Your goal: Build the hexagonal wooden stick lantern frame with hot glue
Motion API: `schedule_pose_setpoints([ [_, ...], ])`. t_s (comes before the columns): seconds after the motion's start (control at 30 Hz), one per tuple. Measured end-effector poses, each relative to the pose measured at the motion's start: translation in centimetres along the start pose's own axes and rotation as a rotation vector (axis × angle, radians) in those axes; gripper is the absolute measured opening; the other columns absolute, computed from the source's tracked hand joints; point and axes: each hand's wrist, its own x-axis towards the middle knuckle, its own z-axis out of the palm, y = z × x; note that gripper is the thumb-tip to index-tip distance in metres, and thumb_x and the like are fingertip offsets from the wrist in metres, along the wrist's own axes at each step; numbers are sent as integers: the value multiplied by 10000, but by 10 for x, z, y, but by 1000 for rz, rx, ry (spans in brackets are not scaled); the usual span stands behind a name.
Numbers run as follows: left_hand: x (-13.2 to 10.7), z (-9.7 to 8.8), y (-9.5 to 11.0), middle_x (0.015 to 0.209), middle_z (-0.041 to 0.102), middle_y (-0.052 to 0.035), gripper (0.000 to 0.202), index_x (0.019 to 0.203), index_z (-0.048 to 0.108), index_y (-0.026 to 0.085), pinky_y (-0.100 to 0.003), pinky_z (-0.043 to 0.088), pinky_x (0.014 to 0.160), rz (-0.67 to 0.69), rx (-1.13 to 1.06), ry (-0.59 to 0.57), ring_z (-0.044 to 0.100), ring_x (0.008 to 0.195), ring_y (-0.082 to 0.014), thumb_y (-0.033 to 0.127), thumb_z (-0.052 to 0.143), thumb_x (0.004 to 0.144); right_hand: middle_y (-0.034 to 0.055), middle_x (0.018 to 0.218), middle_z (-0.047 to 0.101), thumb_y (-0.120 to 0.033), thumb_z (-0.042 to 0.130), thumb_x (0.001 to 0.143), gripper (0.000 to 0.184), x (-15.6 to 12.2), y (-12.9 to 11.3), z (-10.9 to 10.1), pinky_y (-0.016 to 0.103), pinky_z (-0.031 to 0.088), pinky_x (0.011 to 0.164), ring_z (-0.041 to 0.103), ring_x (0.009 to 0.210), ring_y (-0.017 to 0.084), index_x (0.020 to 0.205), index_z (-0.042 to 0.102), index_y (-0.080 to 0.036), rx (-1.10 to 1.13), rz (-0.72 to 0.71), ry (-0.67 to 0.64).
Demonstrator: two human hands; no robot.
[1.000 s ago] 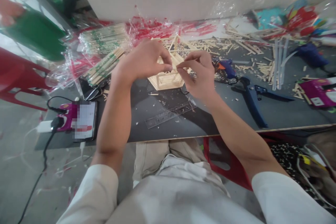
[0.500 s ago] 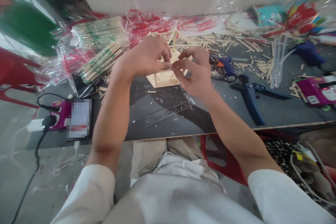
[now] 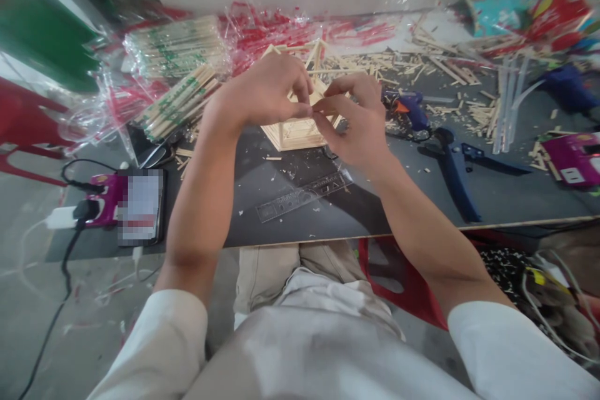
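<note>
A small house frame of thin wooden sticks (image 3: 293, 131) stands on the dark board (image 3: 290, 200) in front of me. My left hand (image 3: 267, 94) is curled over its front edge, thumb and fingers pinched together. My right hand (image 3: 359, 122) meets it from the right, fingertips pinched on the same spot. Between the two pinches a thin wooden stick (image 3: 323, 104) seems to be held against the frame, though it is mostly hidden by the fingers. The frame's roof ridge (image 3: 317, 53) shows above my hands.
Bundles of wrapped chopsticks (image 3: 180, 84) lie at the back left. A clear ruler (image 3: 304, 195) lies near the board's front edge. Blue cutters (image 3: 457, 165) and a glue gun (image 3: 412, 111) lie to the right among stick offcuts. A phone (image 3: 138, 206) charges at the left.
Both hands stay pinched together at the frame's front. The view has shifted slightly, and the hands sit a little higher against the frame.
</note>
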Motion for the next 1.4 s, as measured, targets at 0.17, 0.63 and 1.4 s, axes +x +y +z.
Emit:
schedule_pose_setpoints([
  [0.17, 1, 3, -4, 964, 755, -55, 134, 716, 725, 228, -455, 530, 1046, -29, -21, 3, 674, 1134, -334, 334, 805, 733, 93, 1159, 649, -416, 523, 1040, 194, 2, -4, -1, 629, 465, 1078, 614, 1181, 331, 1045, 702, -342, 3, -28, 64],
  [0.63, -1, 3, -4, 870, 724, -46, 94, 728, 731, 243, -455, 494, 1040, -2, 27, -1, 681, 1020, -299, 302, 800, 751, 79, 1168, 698, -504, 687, 955, 250, -3, 17, -15, 565, 533, 1053, 626, 1192, 321, 1168, 666, -375, 67, -83, 22],
  [1.4, -50, 4, 21, 1067, 751, -82, 153, 1032, 738, 203, -405, 550, 927, 15, 313, 311, 685, 993, -238, 282, 613, 994, 79, 1093, 704, -571, 699, 942, 308, -5, 29, -3, 523, 591, 926, 677, 1068, 291, 1091, 717, -302, 235, -125, 147],
])
